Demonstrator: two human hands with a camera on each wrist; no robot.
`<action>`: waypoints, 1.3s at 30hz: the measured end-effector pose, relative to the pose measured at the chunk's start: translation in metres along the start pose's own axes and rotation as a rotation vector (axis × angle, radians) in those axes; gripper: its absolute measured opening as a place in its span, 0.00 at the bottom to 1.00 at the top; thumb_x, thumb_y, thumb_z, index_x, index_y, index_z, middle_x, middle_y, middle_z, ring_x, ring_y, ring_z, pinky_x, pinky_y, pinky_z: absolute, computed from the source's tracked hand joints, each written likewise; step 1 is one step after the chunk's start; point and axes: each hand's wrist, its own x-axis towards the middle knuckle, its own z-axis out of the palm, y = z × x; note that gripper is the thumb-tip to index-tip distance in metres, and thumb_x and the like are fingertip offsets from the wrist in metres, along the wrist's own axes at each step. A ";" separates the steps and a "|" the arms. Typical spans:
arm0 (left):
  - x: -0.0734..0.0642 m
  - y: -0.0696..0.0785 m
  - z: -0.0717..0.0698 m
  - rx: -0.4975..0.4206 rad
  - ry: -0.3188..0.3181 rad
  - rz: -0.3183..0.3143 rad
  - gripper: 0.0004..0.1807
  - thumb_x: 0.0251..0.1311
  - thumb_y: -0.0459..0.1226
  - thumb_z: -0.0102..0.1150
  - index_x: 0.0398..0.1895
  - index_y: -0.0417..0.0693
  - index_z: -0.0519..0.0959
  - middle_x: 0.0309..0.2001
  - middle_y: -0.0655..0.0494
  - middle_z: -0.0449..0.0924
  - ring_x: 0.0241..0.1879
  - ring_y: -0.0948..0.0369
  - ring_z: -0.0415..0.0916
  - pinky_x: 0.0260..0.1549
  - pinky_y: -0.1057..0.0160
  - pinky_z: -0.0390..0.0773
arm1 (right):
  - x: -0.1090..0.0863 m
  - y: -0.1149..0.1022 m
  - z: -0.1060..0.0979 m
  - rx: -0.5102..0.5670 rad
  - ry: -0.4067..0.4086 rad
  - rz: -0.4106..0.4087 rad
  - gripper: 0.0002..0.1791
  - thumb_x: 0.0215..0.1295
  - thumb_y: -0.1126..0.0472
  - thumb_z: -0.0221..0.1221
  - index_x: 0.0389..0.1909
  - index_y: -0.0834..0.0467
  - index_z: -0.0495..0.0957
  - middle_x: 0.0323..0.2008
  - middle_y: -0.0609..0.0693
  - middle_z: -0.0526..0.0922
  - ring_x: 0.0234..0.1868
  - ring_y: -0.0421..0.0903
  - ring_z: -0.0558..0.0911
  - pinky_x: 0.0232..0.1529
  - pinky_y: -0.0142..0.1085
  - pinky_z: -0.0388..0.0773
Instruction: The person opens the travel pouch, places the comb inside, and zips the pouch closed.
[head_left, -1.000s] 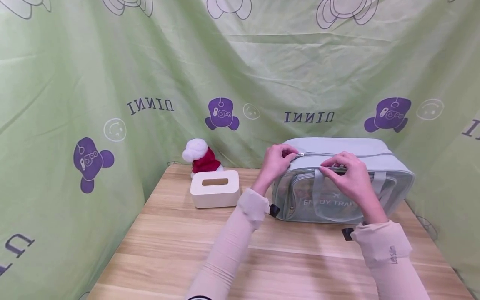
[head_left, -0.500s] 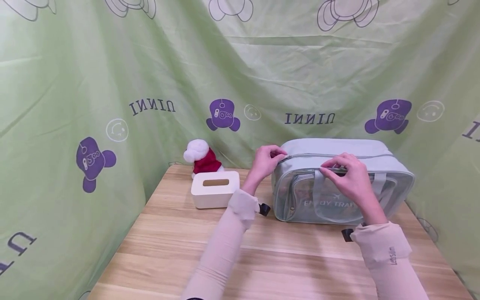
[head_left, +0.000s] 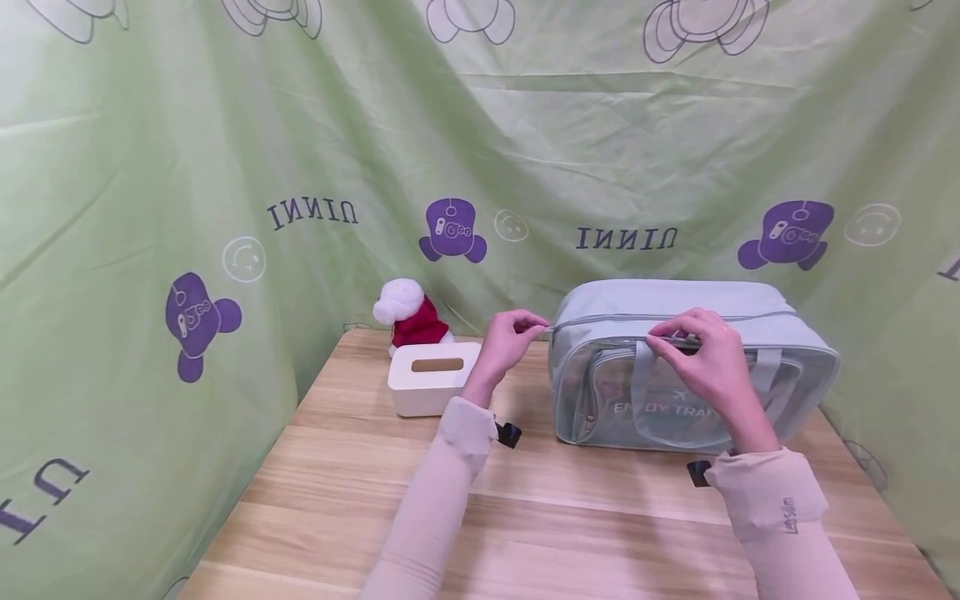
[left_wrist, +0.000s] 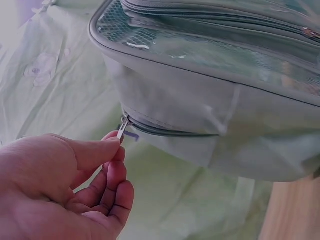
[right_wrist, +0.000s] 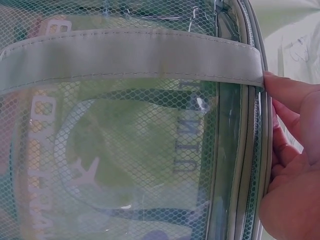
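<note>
A pale grey-green travel bag point(head_left: 675, 297) with a clear mesh front stands upright at the right of the table. My left hand point(head_left: 507, 346) is at the bag's upper left corner. In the left wrist view, its thumb and forefinger pinch the metal zipper pull point(left_wrist: 121, 129), and the zipper's line runs along the bag's side. My right hand point(head_left: 708, 354) pinches the bag's top front edge, beside the upper end of the handle strap point(right_wrist: 130, 57). From the right wrist view, the thumb presses the piped edge and the other fingers lie behind it.
A white tissue box point(head_left: 427, 379) with a slotted lid stands left of my left hand. Behind it sits a white plush toy point(head_left: 416, 321) in red clothing. Green printed curtain point(head_left: 480, 150) surrounds the wooden table point(head_left: 360, 467) at the back and sides.
My left hand has moved left and slightly down with the zipper pull, from the bag's top to its left corner. The right hand keeps its grip on the front edge.
</note>
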 end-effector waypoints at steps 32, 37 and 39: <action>-0.026 -0.051 0.027 -0.103 0.011 -0.126 0.06 0.66 0.32 0.67 0.43 0.44 0.89 0.41 0.50 0.89 0.36 0.68 0.78 0.37 0.70 0.77 | -0.005 0.006 0.002 0.032 0.032 -0.011 0.07 0.54 0.68 0.75 0.33 0.59 0.88 0.33 0.54 0.85 0.40 0.31 0.71 0.45 0.30 0.65; -0.027 -0.057 0.031 -0.106 0.003 -0.134 0.06 0.66 0.32 0.67 0.43 0.44 0.89 0.41 0.49 0.90 0.35 0.67 0.78 0.37 0.69 0.77 | -0.004 0.007 0.003 0.034 0.036 -0.008 0.07 0.54 0.68 0.75 0.34 0.60 0.88 0.33 0.54 0.85 0.41 0.29 0.70 0.46 0.30 0.64; -0.027 -0.059 0.034 -0.110 0.005 -0.128 0.06 0.66 0.31 0.67 0.43 0.43 0.89 0.40 0.48 0.90 0.34 0.68 0.78 0.36 0.70 0.77 | -0.004 0.008 0.004 0.032 0.037 -0.006 0.08 0.54 0.68 0.75 0.34 0.60 0.88 0.33 0.54 0.84 0.41 0.29 0.70 0.46 0.31 0.64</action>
